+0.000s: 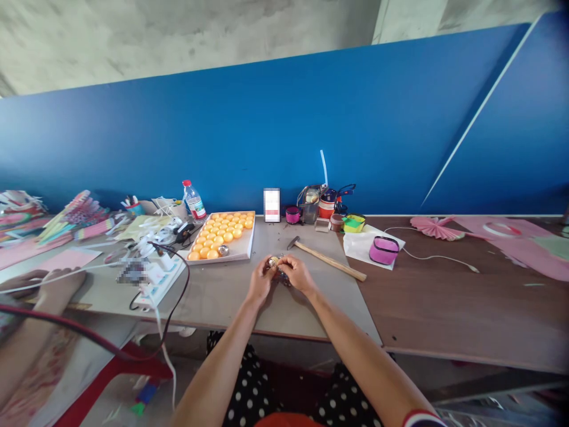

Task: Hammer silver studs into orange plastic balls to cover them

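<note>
Over the grey mat (311,314) at the middle of the desk, my left hand (260,280) and my right hand (299,274) come together. Their fingertips pinch a small shiny silver and gold round piece (272,261), whose details are too small to make out. Right below the fingers lie small dark, shiny bits (281,279), partly hidden by the hands. To the left, a shallow white box (245,255) holds rows of orange balls (222,228) and one silver decorated ball (223,250). A hammer (331,260) with a wooden handle lies just right of my right hand.
A co-worker's hands (56,284) rest at the left, near a power strip (162,281) and cables. Behind stand a water bottle (194,201), a propped phone (272,205) and small containers (326,207). A pink pouch (384,250) sits on white paper at right, beside a white cable (427,257).
</note>
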Available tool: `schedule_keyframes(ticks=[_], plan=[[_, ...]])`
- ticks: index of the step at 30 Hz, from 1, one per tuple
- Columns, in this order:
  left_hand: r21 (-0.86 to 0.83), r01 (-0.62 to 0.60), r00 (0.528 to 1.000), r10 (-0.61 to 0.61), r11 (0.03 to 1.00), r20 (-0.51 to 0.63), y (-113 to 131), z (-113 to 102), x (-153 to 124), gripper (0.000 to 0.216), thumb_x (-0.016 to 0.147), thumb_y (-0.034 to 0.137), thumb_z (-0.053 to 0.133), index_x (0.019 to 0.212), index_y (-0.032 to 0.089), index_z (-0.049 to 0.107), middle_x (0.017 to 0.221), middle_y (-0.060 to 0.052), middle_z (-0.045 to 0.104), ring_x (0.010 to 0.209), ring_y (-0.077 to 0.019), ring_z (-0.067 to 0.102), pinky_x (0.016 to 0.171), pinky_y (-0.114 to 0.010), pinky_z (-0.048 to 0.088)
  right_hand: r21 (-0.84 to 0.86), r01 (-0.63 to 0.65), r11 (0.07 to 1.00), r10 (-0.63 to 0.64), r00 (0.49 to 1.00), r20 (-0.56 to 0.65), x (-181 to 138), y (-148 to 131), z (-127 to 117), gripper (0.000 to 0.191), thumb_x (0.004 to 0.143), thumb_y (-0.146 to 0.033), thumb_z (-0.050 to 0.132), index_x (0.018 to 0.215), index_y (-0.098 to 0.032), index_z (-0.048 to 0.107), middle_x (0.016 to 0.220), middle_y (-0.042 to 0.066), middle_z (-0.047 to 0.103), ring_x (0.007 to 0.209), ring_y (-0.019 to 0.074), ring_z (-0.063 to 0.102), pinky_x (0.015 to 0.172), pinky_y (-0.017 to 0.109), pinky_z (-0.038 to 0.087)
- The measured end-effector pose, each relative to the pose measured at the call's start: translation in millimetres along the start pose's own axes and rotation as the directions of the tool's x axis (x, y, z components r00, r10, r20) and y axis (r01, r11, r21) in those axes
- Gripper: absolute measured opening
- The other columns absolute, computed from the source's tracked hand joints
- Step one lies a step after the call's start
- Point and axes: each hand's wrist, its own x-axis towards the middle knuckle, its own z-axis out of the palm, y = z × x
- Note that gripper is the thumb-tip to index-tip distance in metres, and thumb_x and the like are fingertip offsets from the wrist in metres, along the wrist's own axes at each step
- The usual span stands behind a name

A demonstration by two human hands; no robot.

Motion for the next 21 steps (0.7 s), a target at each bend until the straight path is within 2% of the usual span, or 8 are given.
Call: schedule_keyframes(ticks=[5,9,13,21], plan=[[0.002,-0.008,1.0,0.008,1.0,-0.015,2.2,1.6,-1.1,0.044,0.064,0.035,0.069,0.104,0.018,0.06,0.09,-0.005,0.065,0.076,-0.0171,0.059,0.07,-0.029,0.048,0.002,-0.056,0.998,0.056,0.998,0.01,0.7,2.3,-0.2,0.014,0.069,-0.029,0.051,0.07,-0.018,0.059,0.072,0.0,0.059,0.071,0.0136,0.054,0.07,0.026,0.043],[0.019,-0.049,0.998,0.05,0.999,-0.033,-0.4,0.9,0.0,0.041,0.063,0.033,0.071,0.101,0.019,0.063,0.095,-0.006,0.065,0.084,-0.0198,0.058,0.075,-0.03,0.047,0.012,-0.091,0.996,0.091,0.996,0.012,0.5,1.5,-0.4,0.014,0.068,-0.03,0.051,0.069,-0.018,0.058,0.07,-0.001,0.059,0.068,0.0127,0.054,0.068,0.025,0.043],[-0.001,-0.035,0.998,0.035,0.999,-0.047,-2.4,-0.1,0.4,0.041,0.061,0.031,0.072,0.1,0.02,0.064,0.094,-0.005,0.066,0.086,-0.0213,0.058,0.077,-0.031,0.046,0.021,-0.13,0.991,0.129,0.992,0.014,0.1,-1.1,-0.2,0.013,0.067,-0.029,0.051,0.069,-0.018,0.057,0.067,-0.002,0.059,0.064,0.0118,0.053,0.064,0.024,0.043],[0.11,-0.101,0.995,0.103,0.989,-0.012,-4.4,-1.9,0.6,0.039,0.065,0.028,0.069,0.102,0.021,0.064,0.096,-0.005,0.066,0.087,-0.0209,0.058,0.082,-0.032,0.043,-0.027,-0.13,0.991,0.13,0.991,0.006,0.4,0.6,-1.9,0.012,0.067,-0.03,0.053,0.067,-0.018,0.055,0.063,-0.003,0.055,0.06,0.0111,0.049,0.06,0.023,0.041]])
